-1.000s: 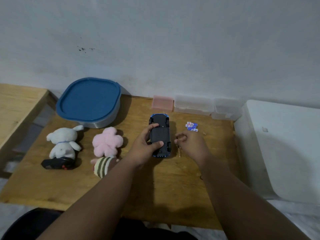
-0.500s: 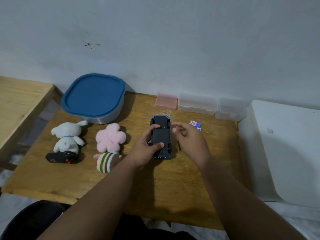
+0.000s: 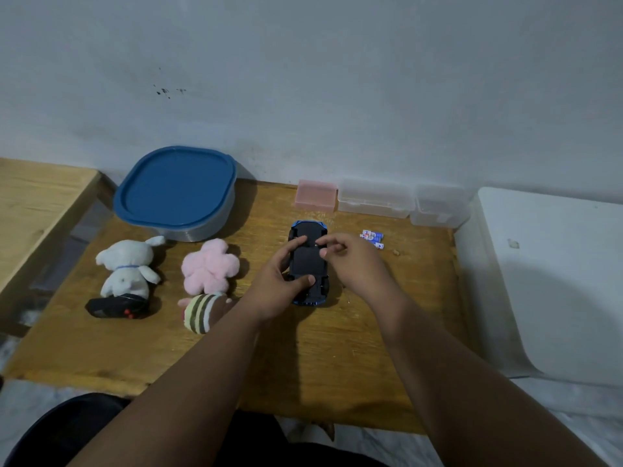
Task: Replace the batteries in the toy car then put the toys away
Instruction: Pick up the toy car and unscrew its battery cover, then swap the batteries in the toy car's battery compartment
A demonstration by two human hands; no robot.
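Wooden table (image 3: 337, 358) against wall. Left hand (image 3: 279, 284) gripping upturned toy car (image 3: 309, 264); right hand (image 3: 354, 261) fingertips pinched narrow over its underside. Batteries (image 3: 373, 238) beyond right fingers.

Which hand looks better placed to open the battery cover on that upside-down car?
The right hand, probably. Its fingertips are already pinched over the underside of the car, while the left hand is wrapped around the car's side, steadying it. The batteries also lie on the right.

batteries (image 3: 373, 238) right of car (image 3: 309, 261) (near), boxes (image 3: 374, 198) behind
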